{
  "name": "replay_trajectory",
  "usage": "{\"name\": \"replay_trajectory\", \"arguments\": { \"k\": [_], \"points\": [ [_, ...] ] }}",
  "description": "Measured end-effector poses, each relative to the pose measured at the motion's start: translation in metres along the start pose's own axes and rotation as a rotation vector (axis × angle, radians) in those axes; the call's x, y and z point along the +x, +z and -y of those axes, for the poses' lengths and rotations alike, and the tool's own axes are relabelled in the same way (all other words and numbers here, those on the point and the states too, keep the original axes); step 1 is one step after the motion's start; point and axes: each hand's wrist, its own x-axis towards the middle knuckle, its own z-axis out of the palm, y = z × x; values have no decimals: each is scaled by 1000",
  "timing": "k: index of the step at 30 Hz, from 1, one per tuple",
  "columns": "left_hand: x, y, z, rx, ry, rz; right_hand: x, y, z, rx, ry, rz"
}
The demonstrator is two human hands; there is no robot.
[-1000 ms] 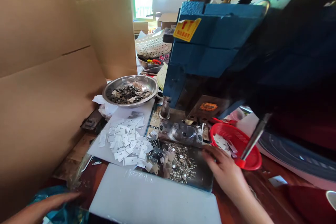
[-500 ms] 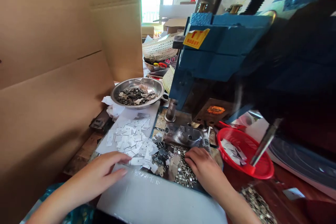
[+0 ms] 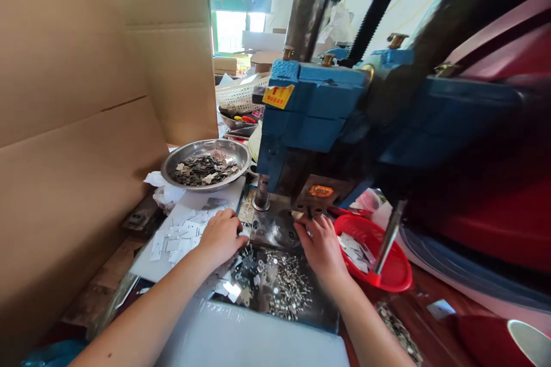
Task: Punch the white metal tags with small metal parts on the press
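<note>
My left hand (image 3: 222,235) is over the right edge of the flat metal plates (image 3: 185,235), at the left side of the press base; its fingers are curled together, and what they hold is too small to make out. My right hand (image 3: 319,241) reaches to the press base (image 3: 275,229) under the blue press head (image 3: 310,109). Its fingertips are bent close together near the die, and their contents are hidden. Between my forearms lie a pile of small shiny metal pieces (image 3: 290,287) and some dark flat pieces (image 3: 246,269).
A steel bowl (image 3: 206,166) of metal parts stands behind the plates. Cardboard (image 3: 77,69) walls off the left. At the right is a red basket (image 3: 391,266) with plates, crossed by a metal rod (image 3: 391,235). A white board (image 3: 258,335) lies in front.
Both hands have moved forward to the press base, the left one also rightward from the near edge of the plates. The right hand has left the shiny pieces. The view has shifted.
</note>
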Motion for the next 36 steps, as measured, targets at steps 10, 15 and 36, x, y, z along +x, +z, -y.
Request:
{"name": "replay_trajectory", "arguments": {
  "k": [10, 15, 36],
  "points": [
    [-13, -5, 0, -28, -16, -56, -20, -3, -5, -21, -130, 101],
    [-23, -7, 0, -38, -18, -20, -21, -1, -1, 31, -120, -34],
    [-39, 12, 10, -338, 36, -99, 0, 19, 94, -24, -378, 361]
  ]
}}
